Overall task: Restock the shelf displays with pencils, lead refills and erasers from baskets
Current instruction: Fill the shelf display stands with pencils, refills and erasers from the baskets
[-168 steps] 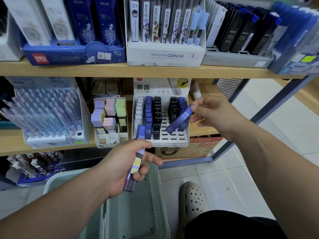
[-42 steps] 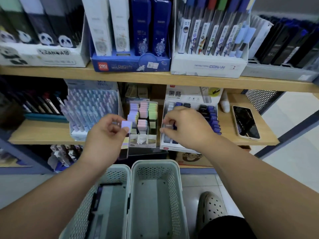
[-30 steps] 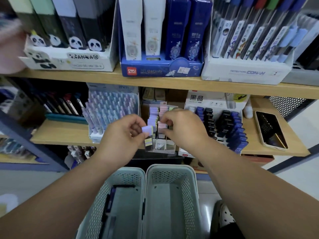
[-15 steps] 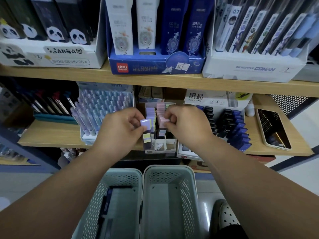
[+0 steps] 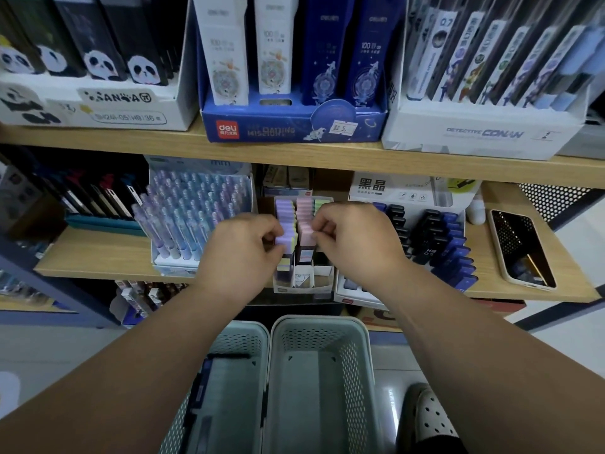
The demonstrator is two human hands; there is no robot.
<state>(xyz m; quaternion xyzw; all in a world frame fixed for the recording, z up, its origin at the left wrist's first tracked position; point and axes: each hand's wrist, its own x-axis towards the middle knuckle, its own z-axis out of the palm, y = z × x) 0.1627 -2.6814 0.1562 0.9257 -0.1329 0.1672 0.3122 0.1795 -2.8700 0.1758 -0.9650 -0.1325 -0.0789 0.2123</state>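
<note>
Left hand (image 5: 242,253) pinches a lilac eraser (image 5: 284,239) over the eraser display (image 5: 322,276) on the shelf (image 5: 98,257). Right hand (image 5: 357,244) pinches a pink eraser (image 5: 306,230) in the adjacent column.

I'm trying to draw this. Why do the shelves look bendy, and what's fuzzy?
Head view: the wide lens bows the top shelf; the far-left pens look blurred; the phone screen shows reflections; the left hand and right hand look fairly sharp.
</note>
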